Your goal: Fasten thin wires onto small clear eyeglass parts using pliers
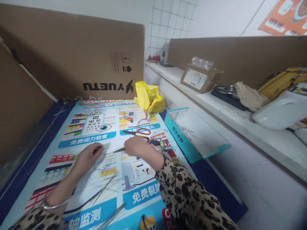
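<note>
My left hand [87, 158] is closed, thumb and fingers pinched together over the printed sheet. A thin wire [95, 166] hangs in a curve just under its fingertips. My right hand [136, 146] is closed around a dark, pointed tool [119, 150] whose tip points left toward my left hand; its grip is hidden in the palm, so its kind is unclear. Right behind that hand lie red-handled scissors [144, 130] with dark blades. Several thin straight wires [106, 188] are strewn on the sheet between my forearms.
A yellow plastic bag [150, 97] stands at the back of the printed sheet [110, 207]. To the right is a turquoise-edged open box [178, 137] with small bits inside. Cardboard [96, 48] walls the back, and a cluttered white shelf [177, 76] runs along the right.
</note>
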Tool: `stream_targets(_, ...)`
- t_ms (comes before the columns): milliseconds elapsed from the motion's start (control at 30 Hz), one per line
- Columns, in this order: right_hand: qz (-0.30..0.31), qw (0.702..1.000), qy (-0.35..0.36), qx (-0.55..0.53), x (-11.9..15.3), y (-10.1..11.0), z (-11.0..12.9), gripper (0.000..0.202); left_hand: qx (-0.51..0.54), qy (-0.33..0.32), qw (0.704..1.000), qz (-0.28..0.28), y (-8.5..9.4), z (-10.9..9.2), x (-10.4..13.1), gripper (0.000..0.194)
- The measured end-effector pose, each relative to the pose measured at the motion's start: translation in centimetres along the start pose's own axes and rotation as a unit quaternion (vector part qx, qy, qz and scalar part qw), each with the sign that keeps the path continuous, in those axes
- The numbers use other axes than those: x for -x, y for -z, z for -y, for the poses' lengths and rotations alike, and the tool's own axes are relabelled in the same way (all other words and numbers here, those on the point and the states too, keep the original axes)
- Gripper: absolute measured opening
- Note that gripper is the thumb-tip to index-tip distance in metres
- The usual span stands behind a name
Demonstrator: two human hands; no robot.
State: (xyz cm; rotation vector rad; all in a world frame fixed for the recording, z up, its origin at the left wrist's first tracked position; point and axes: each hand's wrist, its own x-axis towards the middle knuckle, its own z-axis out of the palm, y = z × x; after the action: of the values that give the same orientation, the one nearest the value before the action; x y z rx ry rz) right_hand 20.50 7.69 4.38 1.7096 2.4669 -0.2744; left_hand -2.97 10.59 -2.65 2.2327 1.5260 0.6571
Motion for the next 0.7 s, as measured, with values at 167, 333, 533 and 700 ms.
stream_targets(167, 0.003, 0.980, -0.198, 0.024, 0.8, 3.5, -8.3, 0.035, -0.026, -0.045, 0.999, -0.012, 0.1, -0.5, -0.4, 0.030)
stream_targets(333, 0.000, 0.945, -0.324, 0.042, 0.6, 3.4, -14.1, 0.035, 0.004, -0.051, 0.999, -0.016, 0.1, -0.7, -0.5, 0.028)
stream_targets(533, 0.021, 0.937, -0.346, 0.033, -1.4, 1.4, -15.2, 0.036, 0.014, -0.070, 0.997, -0.024, 0.0, -0.3, -0.4, 0.027)
stream_targets(700, 0.015, 0.935, -0.353, 0.030, -2.2, 0.4, -15.7, 0.037, 0.011, -0.079, 0.996, -0.033, 0.0, -0.4, -0.4, 0.026)
